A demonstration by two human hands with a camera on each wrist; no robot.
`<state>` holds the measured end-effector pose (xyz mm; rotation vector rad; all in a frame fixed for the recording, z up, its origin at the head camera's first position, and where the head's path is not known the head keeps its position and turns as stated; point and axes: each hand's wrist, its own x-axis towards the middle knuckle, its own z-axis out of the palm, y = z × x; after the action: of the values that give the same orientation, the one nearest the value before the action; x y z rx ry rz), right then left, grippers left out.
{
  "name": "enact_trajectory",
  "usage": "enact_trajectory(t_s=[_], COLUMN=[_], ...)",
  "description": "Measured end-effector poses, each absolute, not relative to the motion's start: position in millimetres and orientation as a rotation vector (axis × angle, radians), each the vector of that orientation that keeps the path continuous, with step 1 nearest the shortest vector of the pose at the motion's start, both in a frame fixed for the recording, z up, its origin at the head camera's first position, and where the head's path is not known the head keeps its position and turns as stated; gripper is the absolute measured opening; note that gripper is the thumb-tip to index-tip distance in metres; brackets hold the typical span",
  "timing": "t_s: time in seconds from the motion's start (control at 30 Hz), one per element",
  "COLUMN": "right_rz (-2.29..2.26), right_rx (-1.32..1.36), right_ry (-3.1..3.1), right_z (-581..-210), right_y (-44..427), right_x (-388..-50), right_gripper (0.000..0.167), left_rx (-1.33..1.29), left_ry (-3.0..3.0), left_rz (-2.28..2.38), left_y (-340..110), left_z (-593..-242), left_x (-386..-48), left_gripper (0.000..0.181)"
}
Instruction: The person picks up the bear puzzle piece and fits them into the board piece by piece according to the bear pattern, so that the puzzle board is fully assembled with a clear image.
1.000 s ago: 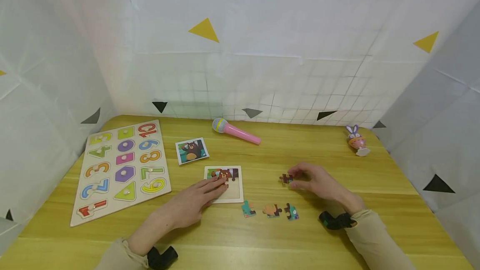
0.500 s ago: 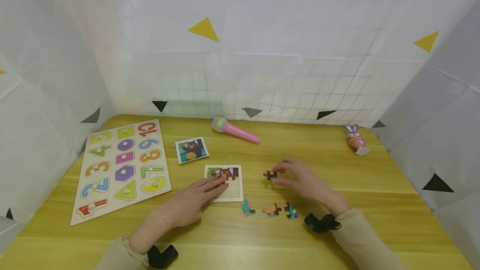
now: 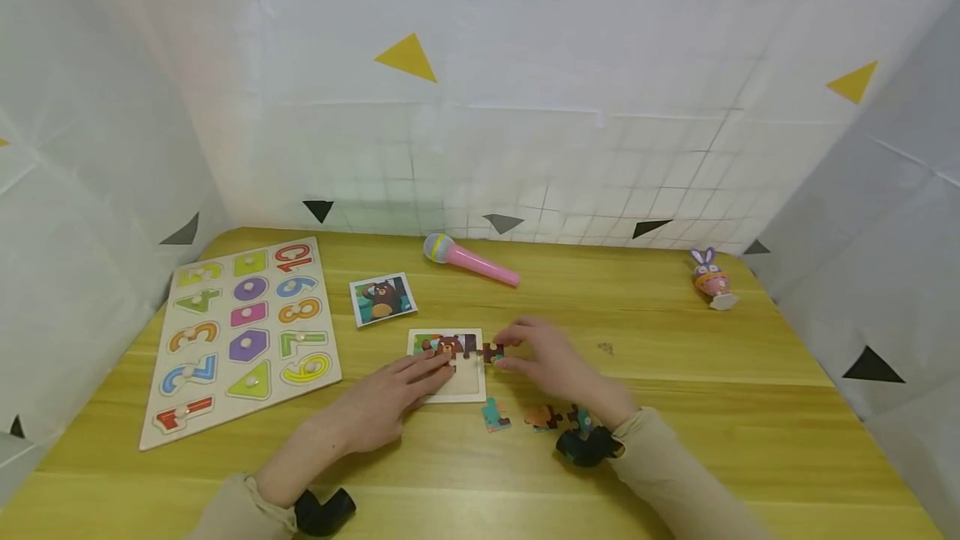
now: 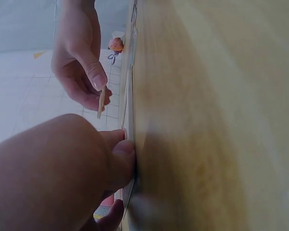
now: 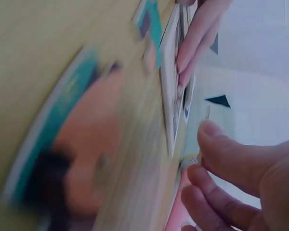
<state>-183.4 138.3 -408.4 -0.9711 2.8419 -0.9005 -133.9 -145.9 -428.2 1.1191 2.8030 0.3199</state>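
My left hand [image 3: 375, 407] rests on the left part of a small framed jigsaw board [image 3: 468, 386], its fingers stretched over the partly filled bear picture. In the right wrist view those left fingers [image 5: 195, 48] lie nearly straight on it. Between thumb and fingers my right hand [image 3: 551, 365] pinches a dark brown jigsaw piece [image 3: 492, 352] at the board's right edge. The left wrist view shows this piece [image 4: 102, 101] edge-on, raised off the surface. Near the board's front lie a teal piece [image 3: 495, 415], an orange piece [image 3: 538, 416] and another teal piece [image 3: 585, 417], partly behind the right wrist camera.
A wooden number-and-shape board [image 3: 247, 344] lies at the left. Behind the jigsaw are a bear picture card [image 3: 383, 299] and a pink toy microphone [image 3: 476, 263]. A bunny-eared toy [image 3: 710, 280] is at the far right. White sheeting [image 3: 510, 65] surrounds the wooden table [image 3: 675, 340].
My right hand has carried the dark brown jigsaw piece leftward across the table to the board's right edge. The left hand has stayed in place on the board.
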Motion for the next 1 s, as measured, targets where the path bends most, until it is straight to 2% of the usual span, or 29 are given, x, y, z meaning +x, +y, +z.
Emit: enact_trajectory(t_s=[0.27, 0.43, 0.8, 1.0], right_rz=[-0.908, -0.868, -0.846, -0.832], right_rx=[-1.071, -1.045, -0.951, -1.008], right_ry=[2.827, 2.843, 2.804, 2.821], right_z=[-404.5, -407.5, -415.3, -417.0], right_y=[113.5, 104.0, 99.1, 97.4], right_x=[-187.6, -188.4, -186.0, -184.4], right_gripper=[0.024, 0.023, 0.026, 0.024], left_rx=[1.114, 1.139, 1.138, 1.144], left_ry=[2.805, 2.807, 2.833, 2.843], left_rz=[0.325, 0.346, 0.369, 0.372], left_y=[-144.9, -144.6, -145.6, -145.9], left_z=[-428.1, -428.7, -430.2, -429.8], left_x=[-135.4, -135.2, -134.3, -133.7], left_gripper=[0.060, 0.056, 0.053, 0.052])
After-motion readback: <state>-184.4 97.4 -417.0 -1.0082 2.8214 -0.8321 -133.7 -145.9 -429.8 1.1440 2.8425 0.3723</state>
